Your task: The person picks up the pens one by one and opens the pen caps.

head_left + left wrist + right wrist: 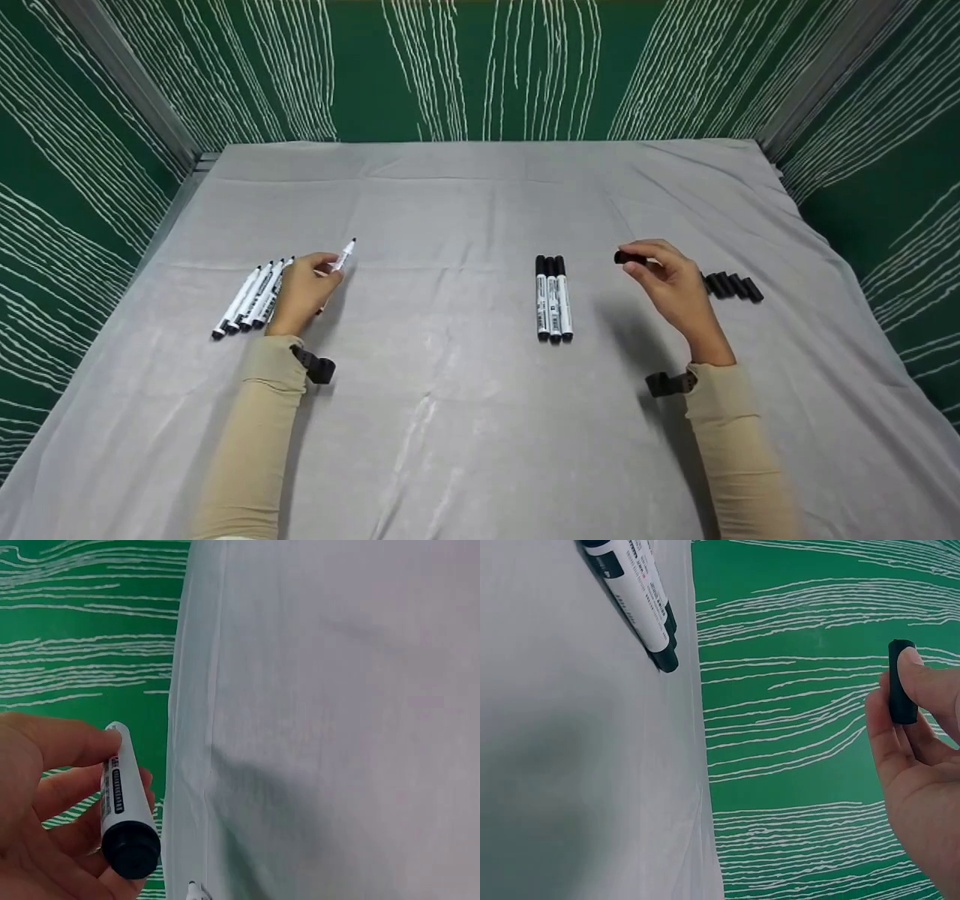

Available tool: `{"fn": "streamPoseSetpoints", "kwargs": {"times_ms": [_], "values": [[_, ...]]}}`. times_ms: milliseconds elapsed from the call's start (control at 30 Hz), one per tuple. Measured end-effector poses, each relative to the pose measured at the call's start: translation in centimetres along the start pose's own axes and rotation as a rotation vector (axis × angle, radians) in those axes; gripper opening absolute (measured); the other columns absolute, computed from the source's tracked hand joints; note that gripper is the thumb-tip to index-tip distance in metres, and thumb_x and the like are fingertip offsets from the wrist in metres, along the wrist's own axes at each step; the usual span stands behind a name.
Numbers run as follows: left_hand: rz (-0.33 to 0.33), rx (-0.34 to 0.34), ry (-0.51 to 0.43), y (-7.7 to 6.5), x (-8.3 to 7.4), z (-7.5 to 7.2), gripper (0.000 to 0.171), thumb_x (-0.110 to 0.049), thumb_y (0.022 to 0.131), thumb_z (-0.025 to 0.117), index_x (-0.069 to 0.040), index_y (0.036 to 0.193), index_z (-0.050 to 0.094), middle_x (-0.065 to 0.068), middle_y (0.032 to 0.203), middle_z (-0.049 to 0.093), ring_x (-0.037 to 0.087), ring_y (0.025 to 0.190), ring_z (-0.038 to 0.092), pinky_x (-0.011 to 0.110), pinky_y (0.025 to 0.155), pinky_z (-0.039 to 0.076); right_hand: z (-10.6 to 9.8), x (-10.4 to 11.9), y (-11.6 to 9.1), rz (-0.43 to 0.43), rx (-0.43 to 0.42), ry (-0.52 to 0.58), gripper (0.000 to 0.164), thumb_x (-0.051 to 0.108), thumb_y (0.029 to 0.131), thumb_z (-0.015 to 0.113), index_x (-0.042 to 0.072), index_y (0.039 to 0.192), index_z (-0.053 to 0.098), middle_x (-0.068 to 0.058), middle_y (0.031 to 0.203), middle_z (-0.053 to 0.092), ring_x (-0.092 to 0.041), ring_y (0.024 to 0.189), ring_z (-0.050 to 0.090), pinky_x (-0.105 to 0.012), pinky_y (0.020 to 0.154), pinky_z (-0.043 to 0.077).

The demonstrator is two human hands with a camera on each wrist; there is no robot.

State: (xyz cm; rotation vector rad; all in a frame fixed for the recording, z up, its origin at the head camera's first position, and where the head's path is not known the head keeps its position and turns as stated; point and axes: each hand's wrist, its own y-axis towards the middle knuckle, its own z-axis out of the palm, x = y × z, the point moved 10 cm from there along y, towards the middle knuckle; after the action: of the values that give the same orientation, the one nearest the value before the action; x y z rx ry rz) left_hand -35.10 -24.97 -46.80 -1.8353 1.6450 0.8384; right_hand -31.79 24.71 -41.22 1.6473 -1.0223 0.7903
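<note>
My left hand (302, 292) pinches an uncapped white marker (129, 791) between thumb and fingers, its tip pointing away from me and its black end nearest the wrist camera. Just left of that hand, several uncapped markers (238, 300) lie side by side on the cloth, partly hidden by it. My right hand (671, 289) holds a black marker cap (902, 682) between thumb and fingertips above the table. Several more black caps (735, 286) lie in a row to the right of this hand. Between the hands rest three capped markers (553, 300), lined up together.
A grey cloth (450, 420) with soft creases covers the table. Green walls (510, 75) with white wavy lines stand behind it and at both sides. Metal posts (817, 75) rise at the back corners. Each wrist carries a small black camera (319, 367).
</note>
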Motion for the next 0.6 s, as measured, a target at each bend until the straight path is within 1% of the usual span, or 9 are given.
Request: {"fn": "streamPoseSetpoints", "kwargs": {"times_ms": [100,167,267,367,400,500,600], "values": [[-0.018,-0.026,0.041,0.0,0.7,-0.6,0.036,-0.008,0.087,0.059,0.005,0.121,0.063,0.024,0.104,0.066,0.025,0.084,0.060,0.016,0.060,0.043,-0.2,-0.3,-0.1,0.013,-0.001,0.010,0.027,-0.005,0.090,0.059,-0.010,0.117,0.063,-0.006,0.114,0.058,-0.005,0.102,0.062,-0.016,0.089,0.049],[-0.028,-0.045,0.069,0.0,1.2,-1.1,0.036,-0.008,0.087,0.058,0.005,0.120,0.064,0.024,0.104,0.066,0.027,0.086,0.060,0.020,0.063,0.043,-0.4,-0.6,-0.2,0.021,-0.006,0.014,0.028,-0.005,0.090,0.059,-0.010,0.117,0.063,-0.002,0.113,0.057,-0.005,0.102,0.061,-0.015,0.090,0.048],[-0.040,-0.064,0.093,-0.1,2.0,-1.7,0.036,-0.008,0.086,0.058,0.005,0.119,0.064,0.025,0.102,0.066,0.029,0.087,0.059,0.024,0.067,0.043,-0.6,-0.7,-0.3,0.016,-0.013,0.016,0.028,-0.006,0.090,0.059,-0.010,0.118,0.062,-0.001,0.112,0.057,-0.005,0.103,0.061,-0.016,0.091,0.048],[-0.023,-0.092,0.087,-0.3,2.4,-2.5,0.035,-0.007,0.085,0.057,0.006,0.116,0.066,0.025,0.097,0.066,0.028,0.084,0.058,0.028,0.069,0.044,-0.9,-0.3,-0.3,0.007,-0.032,0.015,0.028,-0.008,0.089,0.058,-0.012,0.117,0.061,-0.001,0.111,0.058,-0.005,0.102,0.060,-0.016,0.092,0.047],[-0.009,-0.110,0.080,-0.4,2.3,-2.8,0.034,-0.007,0.083,0.058,0.006,0.113,0.067,0.023,0.093,0.067,0.026,0.081,0.058,0.027,0.067,0.044,-1.0,0.1,-0.4,0.006,-0.041,0.013,0.028,-0.009,0.089,0.058,-0.014,0.116,0.061,-0.001,0.110,0.058,-0.005,0.102,0.060,-0.016,0.093,0.046],[0.003,-0.144,0.069,-0.6,2.7,-3.3,0.035,-0.007,0.081,0.057,0.007,0.111,0.068,0.022,0.089,0.067,0.027,0.079,0.058,0.030,0.068,0.045,-1.4,1.2,-0.4,0.020,-0.088,-0.044,0.026,-0.010,0.088,0.059,-0.015,0.114,0.062,0.002,0.106,0.059,-0.005,0.100,0.056,-0.015,0.091,0.044],[-0.005,-0.168,0.094,-0.6,3.0,-3.5,0.036,-0.006,0.081,0.056,0.007,0.111,0.068,0.024,0.090,0.068,0.031,0.080,0.061,0.033,0.070,0.046,-2.1,1.5,-0.5,0.070,-0.150,-0.132,0.025,-0.007,0.088,0.061,-0.014,0.112,0.063,0.004,0.104,0.060,-0.004,0.097,0.053,-0.014,0.086,0.043]]}}
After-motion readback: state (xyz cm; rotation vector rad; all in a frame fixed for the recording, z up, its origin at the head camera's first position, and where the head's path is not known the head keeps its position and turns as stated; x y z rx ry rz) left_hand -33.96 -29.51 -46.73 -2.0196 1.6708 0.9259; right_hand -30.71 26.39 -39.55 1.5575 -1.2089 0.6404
